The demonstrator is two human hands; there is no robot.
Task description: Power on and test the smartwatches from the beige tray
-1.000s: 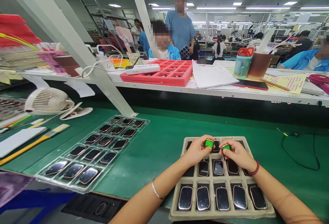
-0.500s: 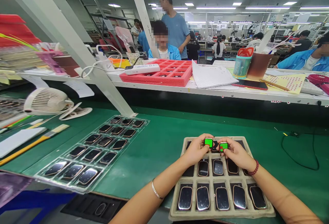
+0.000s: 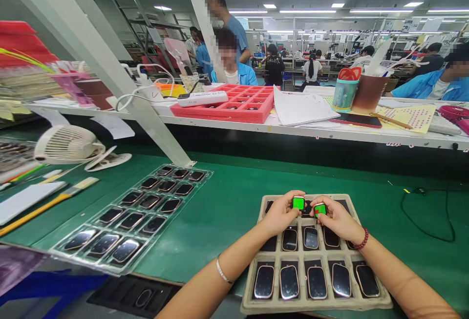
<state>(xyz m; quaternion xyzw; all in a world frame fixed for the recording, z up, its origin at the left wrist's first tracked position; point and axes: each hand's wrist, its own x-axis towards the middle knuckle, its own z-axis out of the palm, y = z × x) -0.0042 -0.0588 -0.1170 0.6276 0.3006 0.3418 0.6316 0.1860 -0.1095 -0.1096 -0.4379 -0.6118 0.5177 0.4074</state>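
Note:
My left hand grips a smartwatch without a strap, its screen lit plain green. In my right hand is a second strapless smartwatch, green with a small red patch near the thumb. Both are held side by side above the far row of a beige moulded tray. Dark-screened watch bodies with gold-coloured rims, such as this one, lie in the tray's pockets. My hands and wrists hide part of the far rows.
To the left, a clear plastic tray holds several dark watch bodies. Beyond it are a white fan and a brush. A shelf with a red foam tray runs across the back. A black cable lies at right.
The watch in my left hand has shifted slightly right, and its screen now looks all green. Both hands stay over the tray. A standing person behind has moved left.

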